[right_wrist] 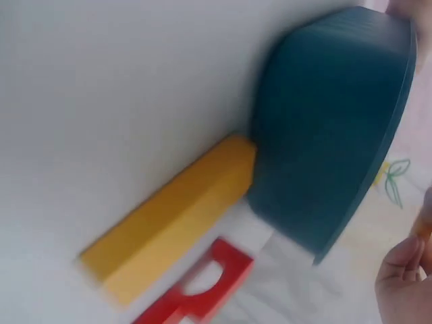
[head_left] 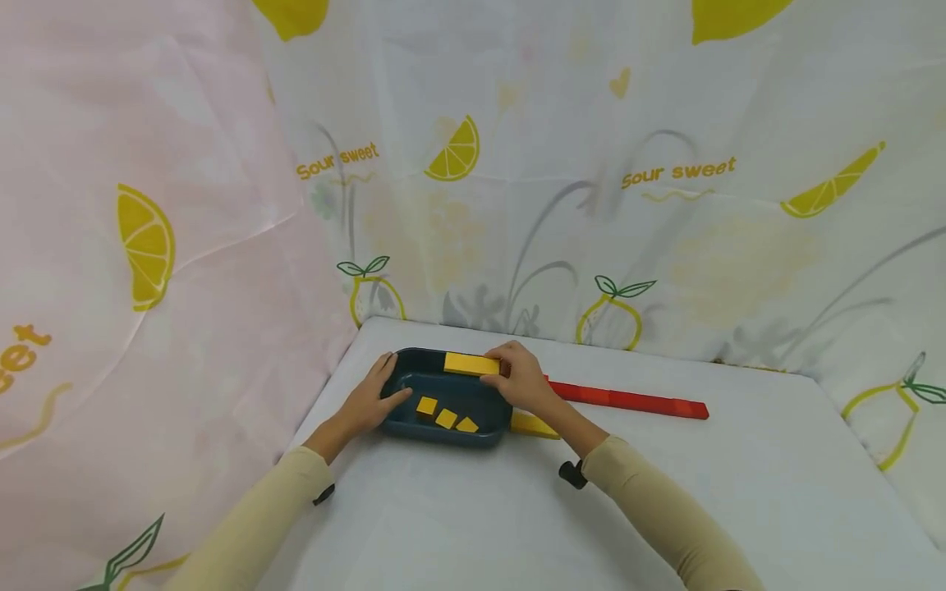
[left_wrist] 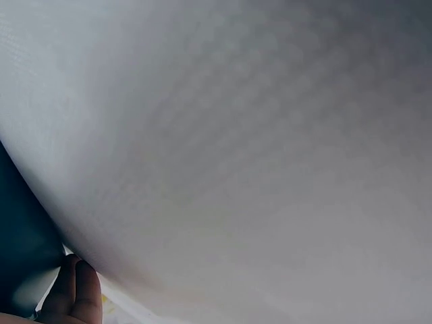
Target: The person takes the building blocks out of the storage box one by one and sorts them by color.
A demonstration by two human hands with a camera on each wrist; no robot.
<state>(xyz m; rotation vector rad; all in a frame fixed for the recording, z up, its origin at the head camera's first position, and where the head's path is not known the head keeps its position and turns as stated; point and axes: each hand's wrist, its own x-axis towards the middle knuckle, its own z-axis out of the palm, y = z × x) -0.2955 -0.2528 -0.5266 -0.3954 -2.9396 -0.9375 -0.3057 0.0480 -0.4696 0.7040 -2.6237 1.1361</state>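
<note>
A dark blue-green dish [head_left: 443, 436] with raised walls stands on the white table. My left hand [head_left: 367, 402] grips its left end, thumb over the rim and fingers along the outer side; in the left wrist view only a few fingertips [left_wrist: 75, 287] show beside the dish wall [left_wrist: 23, 236]. Over the dish's far right part, my right hand [head_left: 521, 379] pinches the right end of a long yellow block [head_left: 466, 364]. Several small yellow blocks [head_left: 446, 419] lie inside the dish.
Another long yellow block [head_left: 535, 426] lies against the dish's right end. Behind it, a red strip of blocks [head_left: 628, 399] extends right; one red block [right_wrist: 233, 260] has an arched cutout. Patterned cloth [head_left: 517, 205] hangs behind the table and along its left.
</note>
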